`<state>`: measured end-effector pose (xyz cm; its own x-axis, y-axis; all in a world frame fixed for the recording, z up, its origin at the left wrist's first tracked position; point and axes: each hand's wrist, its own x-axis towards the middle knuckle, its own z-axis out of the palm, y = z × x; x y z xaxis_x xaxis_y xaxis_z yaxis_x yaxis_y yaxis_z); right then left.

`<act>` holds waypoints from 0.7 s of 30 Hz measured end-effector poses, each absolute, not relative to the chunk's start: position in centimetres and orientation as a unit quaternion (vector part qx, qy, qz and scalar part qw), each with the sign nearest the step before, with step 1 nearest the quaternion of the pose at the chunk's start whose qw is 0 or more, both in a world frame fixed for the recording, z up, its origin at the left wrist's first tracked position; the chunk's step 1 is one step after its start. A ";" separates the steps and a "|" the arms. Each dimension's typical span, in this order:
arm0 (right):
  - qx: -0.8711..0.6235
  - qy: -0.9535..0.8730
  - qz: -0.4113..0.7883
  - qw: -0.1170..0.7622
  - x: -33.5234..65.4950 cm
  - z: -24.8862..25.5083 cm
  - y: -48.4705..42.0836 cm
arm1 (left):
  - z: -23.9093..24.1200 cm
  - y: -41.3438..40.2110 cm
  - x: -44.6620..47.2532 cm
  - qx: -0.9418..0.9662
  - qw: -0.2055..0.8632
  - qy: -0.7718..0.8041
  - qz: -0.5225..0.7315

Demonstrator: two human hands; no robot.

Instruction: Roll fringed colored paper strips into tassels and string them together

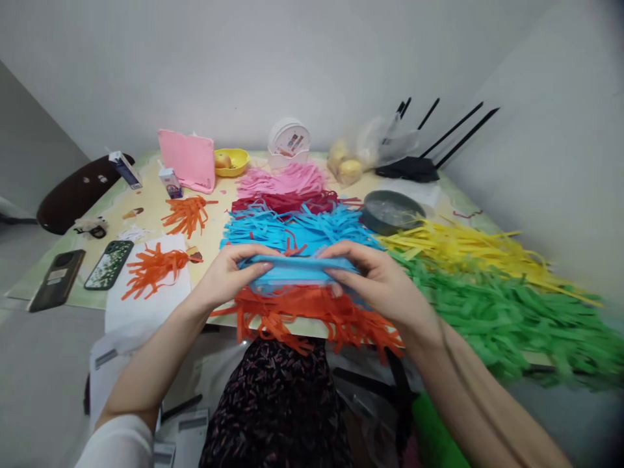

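Note:
Both my hands hold a folded strip of blue fringed paper [297, 272] above the table's near edge. My left hand [227, 276] pinches its left end with the fingers closed over the top. My right hand [377, 279] grips the right end the same way. Directly under the strip lies a pile of orange fringed paper [312, 315] that hangs over the table edge. Just behind it spreads more blue fringe [297, 227], then dark red fringe [287, 201] and pink fringe [283, 179].
Green fringe [497, 312] and yellow fringe [468, 247] fill the right side. A grey round tin [390, 211], a router [414, 168], a pink tablet case [188, 159], a yellow bowl [234, 161], two phones [80, 270] and small orange bundles [156, 263] lie around. A white sheet [146, 299] hangs off the left front.

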<state>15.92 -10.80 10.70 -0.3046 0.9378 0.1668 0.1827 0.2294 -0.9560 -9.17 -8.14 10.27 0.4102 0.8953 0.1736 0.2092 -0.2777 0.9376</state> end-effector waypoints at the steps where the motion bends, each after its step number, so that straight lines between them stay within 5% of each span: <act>1: -0.414 -0.650 0.469 0.432 15.8 10.5 -10.9 | 10.0 -8.2 -9.2 0.697 0.468 0.383 0.385; 7: -0.379 -0.636 0.481 0.470 16.0 9.5 -10.9 | 9.0 -8.2 -9.5 0.688 0.511 0.314 0.409; 13: -0.365 -0.705 0.425 0.435 16.8 9.9 -10.4 | 10.0 -8.3 -10.0 0.772 0.438 0.273 0.372; 21: -0.427 -0.815 0.183 0.347 16.5 11.4 -10.8 | 10.5 -8.2 -9.0 0.803 0.335 0.356 0.341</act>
<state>16.50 -10.83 11.38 -0.3957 0.8223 0.4090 0.5686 0.5691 -0.5940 -9.01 -8.25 10.52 0.5140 0.8000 0.3096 0.3430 -0.5225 0.7806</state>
